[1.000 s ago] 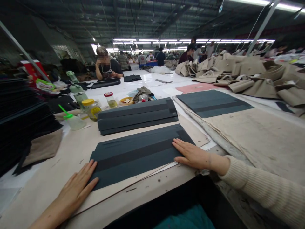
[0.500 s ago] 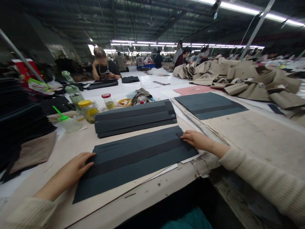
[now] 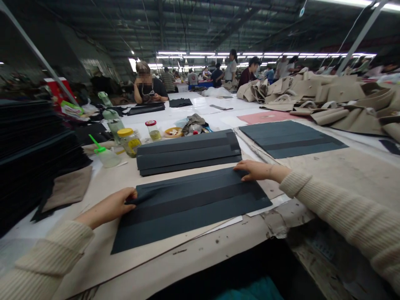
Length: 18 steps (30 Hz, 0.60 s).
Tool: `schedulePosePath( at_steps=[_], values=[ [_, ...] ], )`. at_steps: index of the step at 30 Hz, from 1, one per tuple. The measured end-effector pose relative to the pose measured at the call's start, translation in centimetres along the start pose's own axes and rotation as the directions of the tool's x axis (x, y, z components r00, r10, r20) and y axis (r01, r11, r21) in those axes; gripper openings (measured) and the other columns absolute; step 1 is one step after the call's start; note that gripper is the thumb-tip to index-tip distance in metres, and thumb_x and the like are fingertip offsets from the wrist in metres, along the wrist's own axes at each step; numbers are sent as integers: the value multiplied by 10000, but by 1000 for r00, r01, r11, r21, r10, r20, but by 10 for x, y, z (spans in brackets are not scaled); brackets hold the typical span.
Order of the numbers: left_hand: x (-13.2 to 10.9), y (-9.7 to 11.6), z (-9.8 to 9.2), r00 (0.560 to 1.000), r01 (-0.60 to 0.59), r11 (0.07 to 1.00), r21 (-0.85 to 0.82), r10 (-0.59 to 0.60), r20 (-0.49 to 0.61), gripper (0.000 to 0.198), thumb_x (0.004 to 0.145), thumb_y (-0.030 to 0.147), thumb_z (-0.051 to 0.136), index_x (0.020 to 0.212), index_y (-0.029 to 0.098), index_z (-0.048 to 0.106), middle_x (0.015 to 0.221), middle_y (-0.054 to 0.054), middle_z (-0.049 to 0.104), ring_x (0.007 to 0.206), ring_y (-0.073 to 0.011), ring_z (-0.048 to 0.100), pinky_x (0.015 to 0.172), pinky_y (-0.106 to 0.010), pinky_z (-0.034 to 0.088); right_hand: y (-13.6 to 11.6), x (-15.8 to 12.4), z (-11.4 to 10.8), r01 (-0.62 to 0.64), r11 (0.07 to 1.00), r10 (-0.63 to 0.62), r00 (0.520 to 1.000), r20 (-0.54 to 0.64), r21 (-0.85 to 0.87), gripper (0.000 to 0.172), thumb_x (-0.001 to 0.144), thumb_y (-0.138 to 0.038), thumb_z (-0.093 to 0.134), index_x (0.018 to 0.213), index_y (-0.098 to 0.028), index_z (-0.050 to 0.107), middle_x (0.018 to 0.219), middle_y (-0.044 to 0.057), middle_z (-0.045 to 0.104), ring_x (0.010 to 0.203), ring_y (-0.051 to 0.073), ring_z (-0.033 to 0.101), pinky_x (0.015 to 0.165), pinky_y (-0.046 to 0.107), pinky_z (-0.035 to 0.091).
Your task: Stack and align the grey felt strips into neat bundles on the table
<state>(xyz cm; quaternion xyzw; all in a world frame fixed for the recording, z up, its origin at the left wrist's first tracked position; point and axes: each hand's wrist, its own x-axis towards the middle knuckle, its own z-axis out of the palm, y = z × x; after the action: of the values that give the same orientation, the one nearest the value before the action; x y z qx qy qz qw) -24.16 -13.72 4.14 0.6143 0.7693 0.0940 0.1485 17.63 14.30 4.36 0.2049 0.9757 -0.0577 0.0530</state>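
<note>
A dark blue-green sheet [image 3: 193, 208] with a darker strip along it lies on the pale board in front of me. My left hand [image 3: 120, 205] pinches its far left corner, where the material is slightly raised and creased. At its far right corner, my right hand [image 3: 253, 170] has its fingers closed on the edge. Just beyond lies a stack of folded dark pieces [image 3: 189, 153]. Another dark sheet [image 3: 293, 138] with a strip rests flat to the right.
Beyond the stack stand a yellow-lidded jar [image 3: 128, 143], a red-lidded jar [image 3: 153, 131] and a green-tipped bottle [image 3: 106, 157]. Dark material is piled [image 3: 37, 154] at left, beige pieces [image 3: 337, 93] at right. A person [image 3: 150, 85] sits across the table.
My left hand has closed on the sheet's far left corner and lifted it a little. My right hand has shifted from the strip's end to the far right corner. The view has turned left.
</note>
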Motion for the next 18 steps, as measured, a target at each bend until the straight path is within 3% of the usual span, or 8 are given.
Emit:
schedulePosePath(
  at_steps=[2, 7, 11, 14, 18],
  values=[
    [-11, 0, 3, 999, -18, 999, -36, 16, -46, 198, 647, 286, 521, 821, 208, 574, 844, -25, 617, 804, -201, 558, 750, -287, 437, 0, 0, 1, 9, 1000, -9, 1000, 3, 5, 565, 703, -242, 607, 1240, -126, 478, 1240, 145, 485, 1105, 249, 483, 960, 356, 360],
    [-45, 6, 9, 968, -144, 982, -118, 115, -222, 178, 608, 185, 426, 702, 221, 573, 831, -40, 617, 879, -218, 543, 839, -331, 411, -3, 2, 0, 48, 999, -48, 999, -4, -2, 547, 686, -218, 605, 1218, -147, 500, 1283, 128, 450, 1143, 250, 450, 966, 353, 350],
    [-57, 9, 15, 948, -91, 944, -317, -16, -319, 135, 614, 246, 478, 702, 214, 575, 893, -50, 626, 928, -233, 546, 877, -343, 403, -4, -3, -6, 68, 997, -65, 996, -56, 47, 301, 698, -285, 584, 959, -143, 628, 1065, 113, 578, 974, 241, 536, 879, 344, 390],
    [-50, 11, 17, 949, 25, 876, -481, -173, -265, 259, 626, 374, 563, 815, 199, 586, 879, -53, 631, 878, -239, 561, 805, -342, 441, 0, -11, -13, -91, 968, 105, 993, -50, 233, 334, 704, -453, 557, 848, -160, 626, 838, 59, 617, 818, 215, 560, 755, 306, 418],
    [-33, 13, 19, 920, 178, 747, -641, -357, -160, 556, 623, 490, 585, 1062, 153, 526, 745, -29, 601, 661, -183, 559, 555, -264, 424, 7, -18, -11, -347, 799, 374, 926, 46, 492, 505, 645, -655, 505, 765, -179, 625, 703, 24, 613, 714, 192, 560, 636, 270, 416]
  ],
)
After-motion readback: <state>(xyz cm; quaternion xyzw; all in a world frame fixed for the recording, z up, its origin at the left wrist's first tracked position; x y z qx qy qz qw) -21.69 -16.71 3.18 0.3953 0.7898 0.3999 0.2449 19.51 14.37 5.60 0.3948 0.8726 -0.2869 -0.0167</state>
